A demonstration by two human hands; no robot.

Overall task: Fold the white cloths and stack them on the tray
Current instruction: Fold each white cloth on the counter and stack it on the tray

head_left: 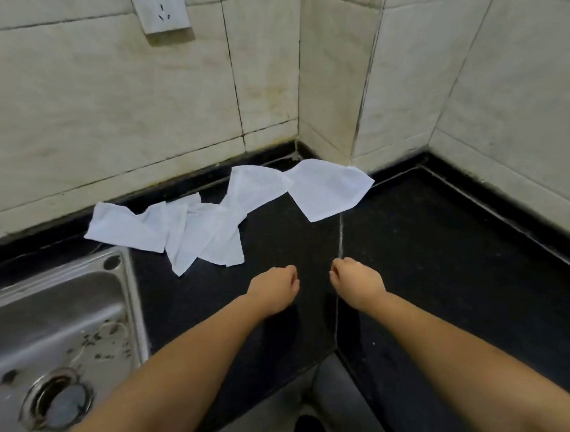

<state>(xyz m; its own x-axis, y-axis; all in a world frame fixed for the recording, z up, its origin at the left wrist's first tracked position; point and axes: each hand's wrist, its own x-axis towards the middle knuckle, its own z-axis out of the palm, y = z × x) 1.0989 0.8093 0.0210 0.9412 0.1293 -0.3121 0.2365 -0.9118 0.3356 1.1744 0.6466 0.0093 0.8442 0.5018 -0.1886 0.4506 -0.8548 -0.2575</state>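
Note:
Several white cloths lie unfolded in a loose row on the black countertop (414,257) near the back wall. One cloth (329,187) lies flat at the right end, another (258,187) overlaps a crumpled heap (204,235), and one (126,227) lies at the left end. My left hand (275,289) and my right hand (357,281) hover side by side over the counter in front of the cloths, fingers curled, holding nothing. No tray is in view.
A steel sink (49,333) with a drain (57,398) and bits of debris fills the lower left. Tiled walls close the corner at the back and right. A wall socket (161,8) sits above the cloths. The counter's front edge notches inward near my body.

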